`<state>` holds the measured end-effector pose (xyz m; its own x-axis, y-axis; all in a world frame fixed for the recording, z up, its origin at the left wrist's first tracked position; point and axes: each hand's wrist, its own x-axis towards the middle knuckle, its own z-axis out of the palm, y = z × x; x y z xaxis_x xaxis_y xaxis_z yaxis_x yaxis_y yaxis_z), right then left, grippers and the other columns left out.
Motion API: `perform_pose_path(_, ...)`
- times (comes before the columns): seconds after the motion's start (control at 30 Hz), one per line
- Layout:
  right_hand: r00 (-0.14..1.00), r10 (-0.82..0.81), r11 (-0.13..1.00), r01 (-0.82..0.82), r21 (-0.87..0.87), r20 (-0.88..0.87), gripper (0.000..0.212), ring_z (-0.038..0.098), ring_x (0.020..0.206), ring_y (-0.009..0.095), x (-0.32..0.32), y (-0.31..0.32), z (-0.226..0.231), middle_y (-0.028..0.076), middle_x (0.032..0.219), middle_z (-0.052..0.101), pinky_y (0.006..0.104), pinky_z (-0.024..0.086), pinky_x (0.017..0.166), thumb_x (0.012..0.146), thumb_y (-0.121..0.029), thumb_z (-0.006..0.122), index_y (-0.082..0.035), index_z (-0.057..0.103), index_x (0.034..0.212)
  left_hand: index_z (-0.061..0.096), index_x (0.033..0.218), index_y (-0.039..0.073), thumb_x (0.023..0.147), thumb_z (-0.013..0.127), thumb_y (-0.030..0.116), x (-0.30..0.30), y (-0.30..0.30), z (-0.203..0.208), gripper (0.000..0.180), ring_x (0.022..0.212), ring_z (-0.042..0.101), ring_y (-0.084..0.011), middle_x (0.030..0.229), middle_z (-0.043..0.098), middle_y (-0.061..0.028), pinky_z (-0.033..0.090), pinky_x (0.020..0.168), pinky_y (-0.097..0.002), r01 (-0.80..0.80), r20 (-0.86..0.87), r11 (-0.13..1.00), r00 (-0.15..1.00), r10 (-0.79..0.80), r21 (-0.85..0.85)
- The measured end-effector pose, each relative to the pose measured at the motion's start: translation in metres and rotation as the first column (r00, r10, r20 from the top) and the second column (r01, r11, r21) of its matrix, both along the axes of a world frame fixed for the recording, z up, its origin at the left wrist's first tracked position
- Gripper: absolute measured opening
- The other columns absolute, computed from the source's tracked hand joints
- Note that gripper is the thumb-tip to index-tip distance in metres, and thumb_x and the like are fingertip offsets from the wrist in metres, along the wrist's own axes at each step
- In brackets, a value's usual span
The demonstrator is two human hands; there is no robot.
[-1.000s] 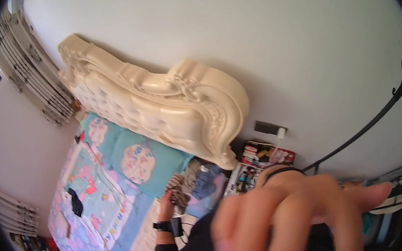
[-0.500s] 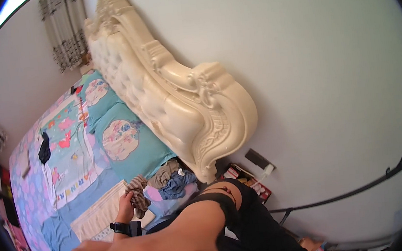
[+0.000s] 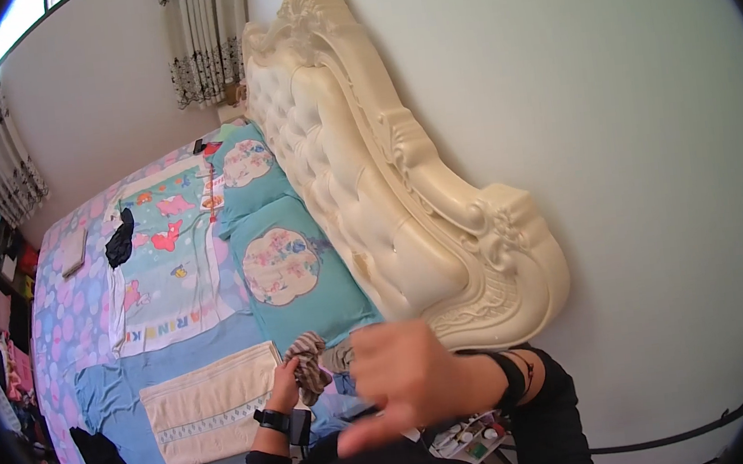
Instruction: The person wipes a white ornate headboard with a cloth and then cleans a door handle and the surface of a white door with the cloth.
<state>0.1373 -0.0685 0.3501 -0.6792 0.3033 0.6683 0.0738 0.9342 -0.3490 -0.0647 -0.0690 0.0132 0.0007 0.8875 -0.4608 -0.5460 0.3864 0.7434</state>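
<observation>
My left hand (image 3: 284,386), a black watch on its wrist, is closed on a bunched brown-and-white striped piece of clothing (image 3: 309,362). It holds this above the bed, beside a cream towel (image 3: 217,402) laid flat. Close to the camera, my right hand (image 3: 414,377) is raised with its thumb stretched away from the bent fingers. Nothing shows in it, and dark bands circle its wrist. Partly behind the right hand lies a crumpled grey-brown garment (image 3: 339,357).
The bed holds blue-green pillows (image 3: 326,277), a printed child's blanket (image 3: 170,253), a black garment (image 3: 121,238) and black cloth (image 3: 106,461) at its edge. A cream tufted headboard (image 3: 358,188) stands along the wall. A small shelf (image 3: 470,439) with items sits near my right arm.
The view has turned, so the bed and headboard sit further right. My right hand has risen from the lower left toward the middle. My left hand still grips the striped clothing.
</observation>
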Motion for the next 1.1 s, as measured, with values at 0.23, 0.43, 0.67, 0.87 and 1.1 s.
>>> perform_pose_path(0.23,0.709,-0.694,0.714,0.700,-0.004,0.125,0.009,0.046,0.059,0.029,0.045,0.197,-0.095,0.011,0.055,0.048,0.0369,0.038,0.055,0.055,-0.012,0.053,-0.004,0.050,0.050,0.040,0.110,0.004,0.084,0.035,0.026,0.003,0.063,0.009,0.035,0.100,0.045,-0.0207,0.108,0.047,-0.0081,0.035,0.084,-0.0347,-0.035,0.300,0.991,0.954,-0.006,0.131)
perform_pose_path(0.43,0.334,-0.920,0.376,0.898,0.229,0.202,0.044,0.041,0.088,0.028,0.074,0.298,-0.105,0.013,0.092,0.044,0.0374,0.032,0.074,0.059,-0.018,0.055,-0.003,0.041,0.097,0.039,0.109,0.000,0.082,0.040,0.024,-0.002,0.142,0.024,0.036,0.094,0.048,-0.0217,0.105,0.048,-0.0106,0.038,0.081,-0.0339,-0.015,0.520,0.986,0.851,-0.076,0.168)
perform_pose_path(0.67,0.171,-0.979,0.197,0.936,0.291,0.112,0.063,0.040,0.093,0.029,0.060,0.377,-0.100,0.015,0.100,0.042,0.0388,0.031,0.077,0.061,-0.037,0.062,-0.001,0.035,0.104,0.043,0.102,0.000,0.080,0.047,0.014,0.007,0.233,0.038,0.027,0.085,0.052,-0.0192,0.098,0.052,-0.0095,0.043,0.072,-0.0299,0.069,0.513,0.971,0.839,-0.179,0.227)
perform_pose_path(0.87,0.171,-0.971,0.206,0.952,0.228,0.165,0.071,0.041,0.095,0.028,0.060,0.413,-0.092,0.015,0.101,0.043,0.0379,0.030,0.080,0.057,-0.041,0.065,0.000,0.034,0.107,0.047,0.095,-0.001,0.080,0.046,0.012,0.017,0.333,0.064,0.019,0.078,0.053,-0.0166,0.085,0.054,-0.0084,0.043,0.068,-0.0263,-0.125,0.125,0.893,0.989,0.078,0.432)
perform_pose_path(1.1,0.135,-0.990,0.140,0.979,0.151,0.049,0.070,0.043,0.091,0.026,0.063,0.417,-0.103,0.014,0.100,0.045,0.0369,0.030,0.081,0.054,-0.036,0.067,0.000,0.036,0.105,0.049,0.081,-0.004,0.077,0.044,0.008,0.025,0.476,0.103,0.013,0.068,0.051,-0.0190,0.073,0.052,-0.0103,0.039,0.059,-0.0300,-0.119,-0.230,0.651,0.876,0.425,0.750)
